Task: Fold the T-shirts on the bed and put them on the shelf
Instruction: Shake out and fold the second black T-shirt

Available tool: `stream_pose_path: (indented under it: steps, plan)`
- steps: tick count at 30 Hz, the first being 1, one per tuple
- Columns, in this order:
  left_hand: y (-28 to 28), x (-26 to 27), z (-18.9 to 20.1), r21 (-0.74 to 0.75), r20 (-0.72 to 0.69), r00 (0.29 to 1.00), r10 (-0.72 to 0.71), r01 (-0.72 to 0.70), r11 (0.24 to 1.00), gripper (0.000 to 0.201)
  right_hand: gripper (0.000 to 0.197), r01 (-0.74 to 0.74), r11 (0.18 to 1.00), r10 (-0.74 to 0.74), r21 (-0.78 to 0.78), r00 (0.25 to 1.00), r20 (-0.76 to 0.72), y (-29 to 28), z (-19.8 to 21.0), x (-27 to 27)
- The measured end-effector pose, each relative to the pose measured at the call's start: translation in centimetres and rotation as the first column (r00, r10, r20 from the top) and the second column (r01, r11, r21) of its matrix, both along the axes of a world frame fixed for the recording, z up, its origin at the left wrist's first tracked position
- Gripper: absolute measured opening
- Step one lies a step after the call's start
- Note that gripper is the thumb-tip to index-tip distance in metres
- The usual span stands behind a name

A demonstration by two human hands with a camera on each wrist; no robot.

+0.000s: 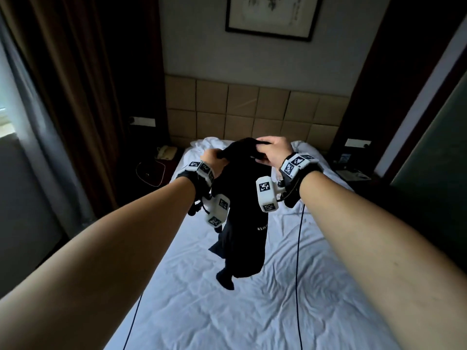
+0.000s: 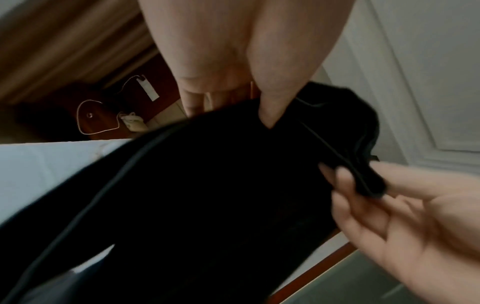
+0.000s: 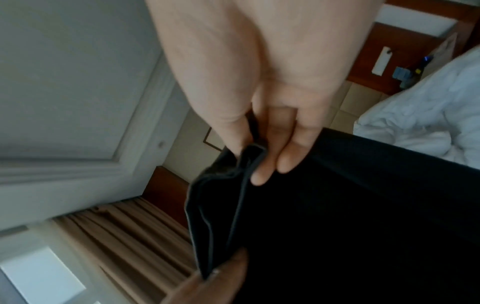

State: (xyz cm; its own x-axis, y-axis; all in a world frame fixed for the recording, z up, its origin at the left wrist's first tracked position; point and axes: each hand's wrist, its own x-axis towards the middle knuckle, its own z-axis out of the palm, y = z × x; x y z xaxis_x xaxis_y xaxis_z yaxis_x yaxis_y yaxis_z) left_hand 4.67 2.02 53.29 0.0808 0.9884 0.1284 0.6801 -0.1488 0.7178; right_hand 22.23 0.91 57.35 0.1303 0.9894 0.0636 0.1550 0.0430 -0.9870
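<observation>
- A dim bedroom holds a bed with a creased white sheet (image 1: 252, 299), a padded tan square-panelled headboard (image 1: 255, 107) at its far end and a black-framed picture (image 1: 271, 17) on the wall above.
- A black cotton T-shirt (image 1: 240, 223) hangs in the air over the middle of the bed, bunched at the top, its lower end dangling just above the sheet.
- The left hand (image 1: 212, 157) pinches the shirt's top edge between thumb and fingers.
- The right hand (image 1: 274, 150), close beside it, grips the same edge, its fingers (image 3: 272, 164) curled over a hemmed fold.
- Both wrists wear white marker-covered camera units (image 1: 267, 195).
- Brown curtains (image 1: 75, 97) hang at the left, beside a bedside table with a cream telephone (image 1: 165, 152).
</observation>
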Motion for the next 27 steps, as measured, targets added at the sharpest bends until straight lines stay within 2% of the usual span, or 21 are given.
stream_pose_path:
  steps: [2,3,5,7,10,13,15,19,20,23,24,26,27]
  plan:
    - [0.0,-0.3,1.0,0.003,0.063,0.998,0.01,-0.01,1.0,0.02,0.01,0.146,0.989,-0.148,0.025,0.982,0.118,-0.4,-0.1,1.0]
    - [-0.1,-0.4,1.3,0.001,0.074,0.997,0.004,-0.004,1.0,0.017,0.015,0.205,0.977,-0.211,0.051,0.956,0.203,-0.6,-0.2,1.6]
    - [0.8,-0.4,1.4,0.008,0.068,0.997,-0.02,0.02,1.0,0.027,0.032,0.283,0.952,-0.305,0.114,0.859,0.412,-0.8,-0.3,2.6]
    - [2.7,-0.5,0.6,0.017,0.097,0.994,-0.044,0.043,0.999,0.036,0.041,0.344,0.93,-0.361,0.129,0.788,0.498,-1.0,-0.3,3.4]
    - [5.1,-0.5,0.0,-0.001,0.115,0.992,-0.042,0.042,0.999,0.031,0.027,0.376,0.923,-0.36,0.079,0.774,0.521,-1.6,0.4,3.6]
    - [4.1,-0.7,1.0,-0.016,0.119,0.993,-0.019,0.021,1.0,0.042,0.039,0.38,0.924,-0.349,0.03,0.813,0.466,-1.7,0.4,3.9]
    - [4.2,-0.9,1.2,-0.01,0.122,0.992,-0.015,0.017,1.0,0.039,0.039,0.367,0.929,-0.346,0.039,0.831,0.435,-2.0,0.2,3.9]
    - [-0.9,-0.6,4.5,-0.066,0.201,0.979,-0.046,0.06,0.996,0.031,0.027,0.336,0.94,-0.32,0.063,0.797,0.512,-2.9,0.1,3.4]
    - [-1.1,-0.5,4.6,-0.113,0.219,0.974,-0.058,0.084,0.99,0.035,0.024,0.34,0.937,-0.327,0.079,0.775,0.541,-2.8,-0.1,3.4]
    - [-0.7,-0.5,4.2,-0.227,0.234,0.971,-0.047,0.101,0.969,0.075,0.017,0.384,0.917,-0.378,0.109,0.748,0.546,-2.1,-0.8,3.8]
    - [-0.8,-0.5,4.1,-0.245,0.257,0.965,-0.058,0.123,0.962,0.073,0.018,0.389,0.915,-0.385,0.11,0.757,0.528,-2.1,-0.9,3.9]
    - [-3.4,0.0,5.2,-0.274,0.356,0.927,-0.121,0.227,0.935,0.037,0.031,0.394,0.914,-0.392,0.097,0.793,0.466,-2.7,-0.5,3.6]
    - [-4.7,0.3,5.8,-0.284,0.408,0.898,-0.164,0.295,0.912,0.02,0.028,0.381,0.922,-0.375,0.075,0.824,0.424,-3.0,-0.4,3.4]
